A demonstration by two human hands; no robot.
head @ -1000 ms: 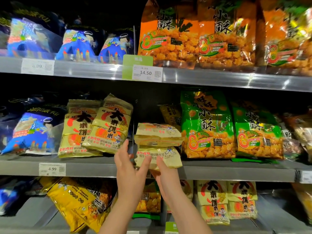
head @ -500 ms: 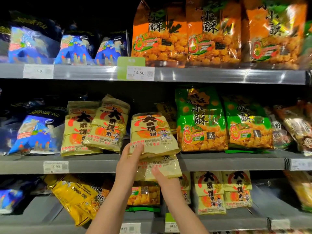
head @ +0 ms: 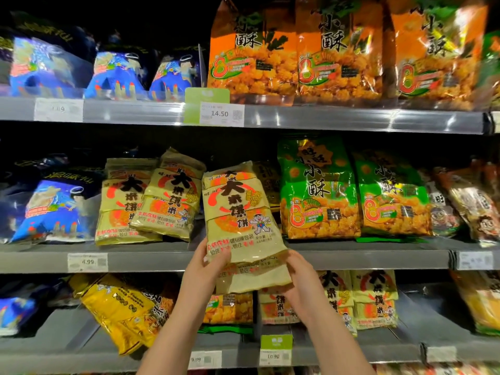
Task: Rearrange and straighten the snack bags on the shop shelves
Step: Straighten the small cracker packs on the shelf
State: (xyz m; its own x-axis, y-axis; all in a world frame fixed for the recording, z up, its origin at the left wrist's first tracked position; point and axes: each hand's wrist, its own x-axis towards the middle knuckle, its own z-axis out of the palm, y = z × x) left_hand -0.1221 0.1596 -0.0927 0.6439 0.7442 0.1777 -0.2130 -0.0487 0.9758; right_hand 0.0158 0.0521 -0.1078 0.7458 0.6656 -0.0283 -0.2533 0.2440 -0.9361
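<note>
A second ago the two beige bags lay flat on the middle shelf (head: 365,257); now I have tipped them up, faces toward me, so the straightening is well under way. My left hand (head: 208,269) pinches the lower left corner of the front bag (head: 238,212), thumb on its face, and my right hand (head: 299,277) cups the lower right edge of the back bag (head: 257,280), which has slipped below the first and hangs past the shelf lip. Both hands are clenched on the pair (neither bag rests on the shelf that I can see). The stack leans a little to the left. I judge the next job is to even the two bottoms and seat them in the gap between the beige row (head: 151,201) on the left and the green bags (head: 319,196) on the right. That gap looks just wide enough, with another pack standing dark at the back. The upper shelf (head: 351,120) leaves clear room above the tops.
</note>
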